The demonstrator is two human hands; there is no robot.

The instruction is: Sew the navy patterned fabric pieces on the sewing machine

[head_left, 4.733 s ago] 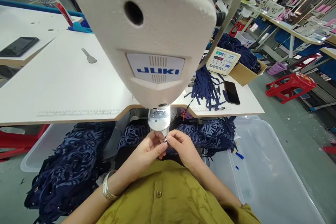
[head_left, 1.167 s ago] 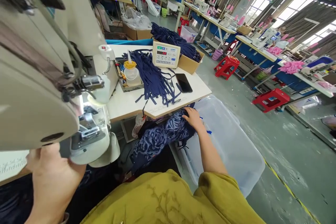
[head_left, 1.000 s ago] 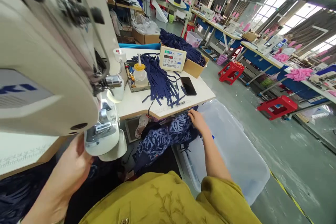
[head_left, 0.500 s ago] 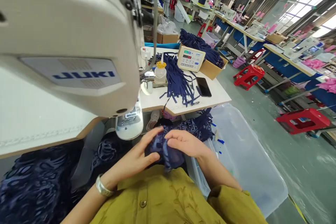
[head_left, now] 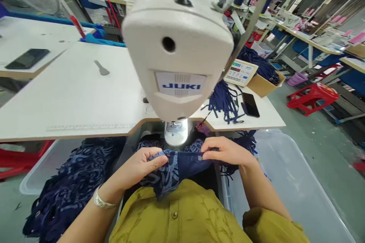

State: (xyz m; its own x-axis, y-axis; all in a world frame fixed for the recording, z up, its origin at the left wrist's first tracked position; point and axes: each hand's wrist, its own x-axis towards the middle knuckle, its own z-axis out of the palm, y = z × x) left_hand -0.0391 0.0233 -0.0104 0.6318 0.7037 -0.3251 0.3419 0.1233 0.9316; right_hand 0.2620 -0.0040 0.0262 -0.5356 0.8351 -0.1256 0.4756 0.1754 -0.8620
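Observation:
A navy garment piece (head_left: pixel 189 165), part patterned lace and part plain sheer fabric, is stretched between my hands in front of my chest. My left hand (head_left: pixel 144 167) pinches its patterned edge between thumb and fingers. At the plain end, my right hand (head_left: pixel 225 153) pinches the upper edge. Just beyond the cloth is the lit end of the sewing machine's bed (head_left: pixel 176 133), under the white JUKI sewing machine head (head_left: pixel 178 53). The cloth hangs apart from the machine. More patterned navy fabric lies behind my hands, partly hidden by them.
A heap of navy lace pieces (head_left: pixel 76 182) lies at the left. A clear plastic bin (head_left: pixel 296 182) stands at the right. On the white table (head_left: pixel 85 95) are navy strips (head_left: pixel 224 100), a phone (head_left: pixel 250 104) and a control panel (head_left: pixel 241 72). A red stool (head_left: pixel 312 97) stands on the floor.
The view has swung left, bringing the machine to the middle. My hands have moved apart, and the bunched garment piece is now spread taut between them.

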